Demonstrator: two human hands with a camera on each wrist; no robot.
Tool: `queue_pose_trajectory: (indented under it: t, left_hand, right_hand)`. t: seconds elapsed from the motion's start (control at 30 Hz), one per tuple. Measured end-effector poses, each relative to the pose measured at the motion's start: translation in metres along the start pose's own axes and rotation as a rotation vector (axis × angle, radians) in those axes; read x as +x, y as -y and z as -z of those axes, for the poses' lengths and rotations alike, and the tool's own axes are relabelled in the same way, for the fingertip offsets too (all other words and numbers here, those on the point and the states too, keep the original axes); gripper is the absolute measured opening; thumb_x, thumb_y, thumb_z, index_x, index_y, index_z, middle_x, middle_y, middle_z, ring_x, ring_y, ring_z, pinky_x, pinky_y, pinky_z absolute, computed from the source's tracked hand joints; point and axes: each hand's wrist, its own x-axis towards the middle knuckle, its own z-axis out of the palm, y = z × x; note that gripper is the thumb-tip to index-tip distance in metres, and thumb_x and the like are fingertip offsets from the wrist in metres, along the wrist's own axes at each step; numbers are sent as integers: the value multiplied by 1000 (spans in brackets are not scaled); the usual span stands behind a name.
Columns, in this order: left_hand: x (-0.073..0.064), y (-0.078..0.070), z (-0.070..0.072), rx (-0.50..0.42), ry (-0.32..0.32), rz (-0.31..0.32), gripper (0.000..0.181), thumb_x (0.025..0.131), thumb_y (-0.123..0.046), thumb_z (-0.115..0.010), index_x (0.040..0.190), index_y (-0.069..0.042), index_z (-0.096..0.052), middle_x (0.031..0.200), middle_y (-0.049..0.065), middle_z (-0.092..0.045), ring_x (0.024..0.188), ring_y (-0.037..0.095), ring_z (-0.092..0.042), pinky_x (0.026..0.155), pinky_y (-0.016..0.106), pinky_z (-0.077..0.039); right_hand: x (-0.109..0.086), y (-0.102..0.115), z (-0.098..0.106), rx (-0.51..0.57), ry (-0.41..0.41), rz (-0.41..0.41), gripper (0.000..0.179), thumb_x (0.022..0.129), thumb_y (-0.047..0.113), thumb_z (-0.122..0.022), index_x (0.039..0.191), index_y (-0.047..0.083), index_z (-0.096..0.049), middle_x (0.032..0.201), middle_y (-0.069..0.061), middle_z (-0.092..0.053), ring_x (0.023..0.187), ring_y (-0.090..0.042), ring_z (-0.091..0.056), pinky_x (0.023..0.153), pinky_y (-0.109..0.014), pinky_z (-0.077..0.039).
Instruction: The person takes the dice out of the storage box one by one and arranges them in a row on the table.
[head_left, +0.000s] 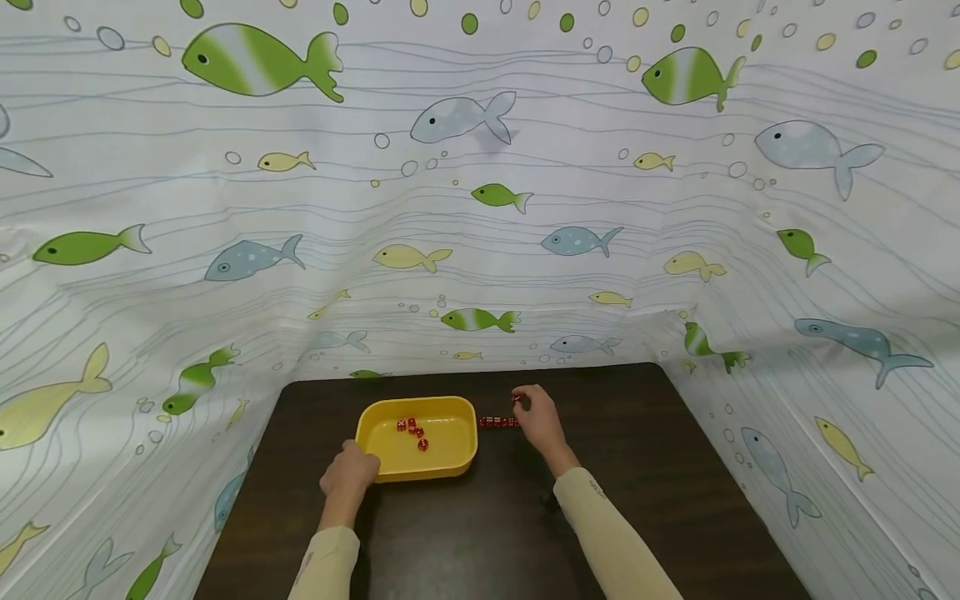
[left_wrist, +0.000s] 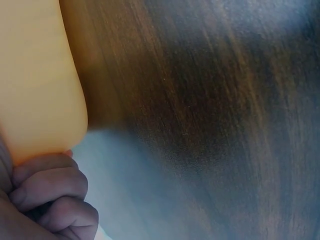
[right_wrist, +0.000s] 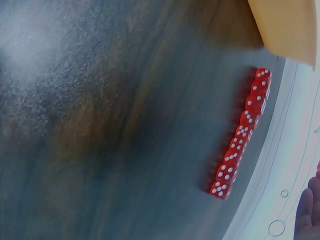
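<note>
A yellow plastic tray (head_left: 442,473) stands on the dark table with several red dice (head_left: 412,427) loose inside it. My left hand (head_left: 351,468) grips the tray at its near left corner; in the left wrist view its curled fingers (left_wrist: 52,182) lie against the tray wall. To the right of the tray runs a straight row of red dice (right_wrist: 237,137) with white pips, set end to end. Just above the right end of that row, my right hand (head_left: 537,417) pinches a red die (head_left: 517,398) between thumb and fingertips.
The dark wood-grain table (head_left: 465,542) reaches to a white cloth (head_left: 420,192) printed with fish, which hangs behind it and along both sides. A small dark object (head_left: 550,502) lies beside the right forearm.
</note>
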Motion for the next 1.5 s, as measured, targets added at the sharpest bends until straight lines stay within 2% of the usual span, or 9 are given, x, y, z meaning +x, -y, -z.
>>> queue_pose_trajectory:
  t: [0.17,0.53,0.77,1.03,1.17,1.3,1.5]
  left_hand:
    - [2,-1,0,5,-3,-7,49,95,-22,-52,130,12,-44,93,23,-58,80,37,-59,72,49,-47]
    - [5,1,-1,15,-2,-11,48,96,-22,-52,129,12,-45,91,22,-58,80,37,-59,72,49,-47]
    - [5,1,0,10,3,1,47,96,-22,-52,129,10,-45,91,22,-58,80,37,-59,72,48,-47]
    - [5,0,4,12,10,7,47,96,-22,-51,129,11,-45,94,23,-59,81,37,-60,75,50,-48]
    - [3,1,4,11,14,10,46,96,-22,-51,128,10,-45,94,23,-59,82,37,-60,76,51,-48]
    - [3,1,3,14,9,7,46,96,-22,-52,129,10,-45,94,23,-60,82,37,-60,77,52,-49]
    - [2,1,2,14,18,8,48,97,-22,-51,132,10,-45,96,24,-60,83,37,-61,77,53,-50]
  right_hand:
    - [-1,-8,10,31,-22,-61,26,105,10,-65,130,10,-72,133,-10,-67,112,-28,-61,89,-45,-53]
    - [-4,-28,24,48,-63,-108,27,104,9,-64,129,4,-72,123,-13,-68,109,-30,-64,85,-46,-54]
    - [-6,-43,28,42,-39,-139,30,103,7,-61,130,-2,-70,121,-17,-65,106,-31,-62,86,-48,-53]
    - [-9,-52,25,7,10,-200,29,102,7,-61,129,1,-71,127,-21,-67,110,-34,-63,92,-52,-53]
    - [-10,-56,23,-9,29,-223,29,102,8,-62,128,2,-72,130,-22,-67,109,-34,-64,91,-52,-54]
    - [-10,-62,21,-33,45,-212,28,102,6,-62,128,1,-72,130,-24,-68,106,-33,-64,89,-51,-55]
    - [-9,-69,21,-25,63,-253,29,103,4,-61,131,1,-70,135,-24,-67,116,-37,-65,97,-57,-54]
